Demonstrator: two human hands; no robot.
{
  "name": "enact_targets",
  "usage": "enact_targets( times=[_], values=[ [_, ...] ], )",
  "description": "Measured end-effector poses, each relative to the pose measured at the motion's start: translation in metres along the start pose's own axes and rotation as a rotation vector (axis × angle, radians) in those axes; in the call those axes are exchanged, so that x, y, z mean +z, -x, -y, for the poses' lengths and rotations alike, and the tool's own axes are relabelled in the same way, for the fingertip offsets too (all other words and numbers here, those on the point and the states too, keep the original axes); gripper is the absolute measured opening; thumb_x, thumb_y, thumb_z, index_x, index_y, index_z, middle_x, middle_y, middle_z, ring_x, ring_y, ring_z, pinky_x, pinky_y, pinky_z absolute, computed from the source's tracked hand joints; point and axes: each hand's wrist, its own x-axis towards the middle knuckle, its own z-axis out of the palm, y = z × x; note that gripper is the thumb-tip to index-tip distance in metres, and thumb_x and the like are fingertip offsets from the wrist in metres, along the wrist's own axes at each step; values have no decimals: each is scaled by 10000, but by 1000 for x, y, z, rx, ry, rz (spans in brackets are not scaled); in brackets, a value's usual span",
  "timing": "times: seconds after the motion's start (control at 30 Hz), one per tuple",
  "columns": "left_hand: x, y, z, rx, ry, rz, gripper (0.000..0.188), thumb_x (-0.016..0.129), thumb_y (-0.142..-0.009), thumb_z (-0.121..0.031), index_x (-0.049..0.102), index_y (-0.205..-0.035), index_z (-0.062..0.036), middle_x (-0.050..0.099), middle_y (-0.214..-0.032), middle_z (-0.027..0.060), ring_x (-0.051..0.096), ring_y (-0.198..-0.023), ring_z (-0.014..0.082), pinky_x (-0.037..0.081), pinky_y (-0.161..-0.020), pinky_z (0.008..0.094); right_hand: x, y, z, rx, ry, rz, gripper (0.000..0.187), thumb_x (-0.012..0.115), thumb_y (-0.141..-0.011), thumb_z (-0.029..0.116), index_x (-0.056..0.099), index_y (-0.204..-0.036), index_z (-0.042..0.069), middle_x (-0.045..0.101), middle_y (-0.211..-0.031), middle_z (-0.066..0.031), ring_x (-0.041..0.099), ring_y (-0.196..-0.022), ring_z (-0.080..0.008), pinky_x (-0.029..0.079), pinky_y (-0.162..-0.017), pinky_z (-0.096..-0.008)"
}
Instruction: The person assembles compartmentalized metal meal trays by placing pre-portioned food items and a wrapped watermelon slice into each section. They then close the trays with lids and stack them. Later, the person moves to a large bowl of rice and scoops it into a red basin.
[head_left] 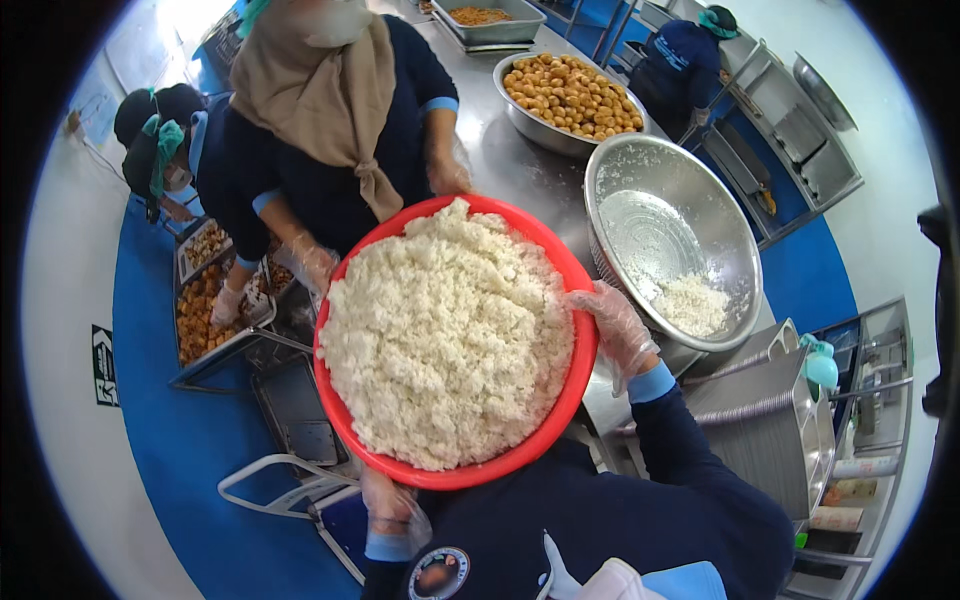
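Note:
A wide red plastic basin [578, 372] heaped with cooked white rice [445, 335] is held up in front of me. My right hand [617, 325], in a clear plastic glove, grips its right rim. At the near left side my left hand [395, 505], also gloved, holds the basin from below, its fingers partly hidden under it. Across from me a co-worker in a dark top has a gloved hand [310, 262] at the basin's left edge. That person's other hand [448, 172] is by the far rim.
Right of the basin, a large metal bowl [625, 215] with leftover rice leans on the steel table [485, 125]. Beyond stands a bowl of round brown food [572, 98]. Stacked metal trays [750, 430] are at right. A folding chair [285, 485] stands lower left. Other workers are farther off.

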Motion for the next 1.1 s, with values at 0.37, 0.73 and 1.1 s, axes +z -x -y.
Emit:
enact_targets(
  times=[0.37, 0.73, 1.1],
  values=[
    [12, 7, -24, 123, -76, 132, 549, 378, -1108, -412, 408, -1545, -81, 498, -1548, 114, 525, -1379, 309, 450, -1151, 475, 4, 18, -8, -7, -145, -5, 476, 753, -878, 192, 611, -1266, -43, 714, -1113, -92, 697, -946, -155, 587, -849, -310],
    [13, -10, -25, 74, -134, 136, 512, 367, -1107, -353, 431, -1514, -50, 509, -1527, 145, 524, -1371, 321, 438, -1156, 481, 6, 53, -2, -137, -181, -34, 523, 769, -886, 252, 608, -1274, -58, 714, -1150, -117, 706, -947, -156, 586, -857, -302],
    [-10, -14, -22, -89, -120, 98, 538, 397, -1094, -437, 445, -1506, -95, 531, -1502, 109, 540, -1352, 310, 476, -1112, 526, 28, 52, -26, -125, -348, -215, 400, 777, -874, 165, 637, -1180, -51, 731, -1039, -118, 721, -879, -192, 598, -823, -331]
  ],
)
